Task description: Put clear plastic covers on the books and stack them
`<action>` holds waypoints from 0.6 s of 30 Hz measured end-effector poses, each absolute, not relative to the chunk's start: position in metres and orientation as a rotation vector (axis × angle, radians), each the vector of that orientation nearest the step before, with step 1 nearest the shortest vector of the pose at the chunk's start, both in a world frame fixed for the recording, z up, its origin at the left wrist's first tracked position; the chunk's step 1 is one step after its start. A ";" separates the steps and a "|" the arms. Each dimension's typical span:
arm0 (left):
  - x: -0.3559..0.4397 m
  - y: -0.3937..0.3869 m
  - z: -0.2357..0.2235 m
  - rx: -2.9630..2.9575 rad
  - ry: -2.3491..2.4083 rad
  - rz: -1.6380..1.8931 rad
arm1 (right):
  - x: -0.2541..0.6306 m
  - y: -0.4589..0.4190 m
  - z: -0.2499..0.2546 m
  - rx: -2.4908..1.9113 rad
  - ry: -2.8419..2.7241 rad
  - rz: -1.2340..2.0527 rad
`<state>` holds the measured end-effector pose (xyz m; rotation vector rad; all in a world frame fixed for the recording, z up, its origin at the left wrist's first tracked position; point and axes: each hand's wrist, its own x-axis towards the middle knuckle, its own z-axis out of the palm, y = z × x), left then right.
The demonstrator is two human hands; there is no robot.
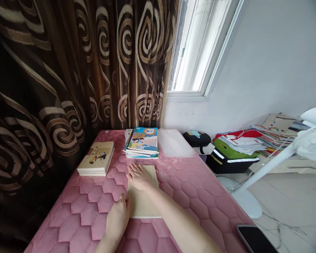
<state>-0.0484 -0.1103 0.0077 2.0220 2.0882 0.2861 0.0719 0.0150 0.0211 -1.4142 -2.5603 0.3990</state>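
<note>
A closed book with a plain beige cover (144,200) lies flat on the pink quilted surface (197,189) in front of me. My right hand (138,176) rests palm down on its far left part, fingers spread. My left hand (117,219) lies at the book's near left edge, the thumb touching its side. Neither hand grips anything.
A stack of beige books (97,158) sits at the far left, a stack with a blue illustrated cover (143,142) at the far middle, clear plastic sleeves (173,142) beside it. A black phone (256,239) lies at the near right edge. Brown curtain behind; white fan and clutter on the floor right.
</note>
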 end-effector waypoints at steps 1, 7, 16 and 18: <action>-0.049 -0.110 0.007 2.023 2.090 0.286 | 0.068 0.015 0.019 -1.456 -2.524 0.393; -0.051 -0.108 0.003 2.006 2.046 0.341 | 0.077 -0.017 0.008 -1.410 -2.474 0.311; -0.057 -0.093 0.011 1.951 2.021 0.294 | 0.152 -0.017 0.016 -1.929 -2.143 0.442; -0.058 -0.088 0.020 1.895 1.998 0.344 | 0.150 -0.029 0.012 -1.994 -2.011 0.387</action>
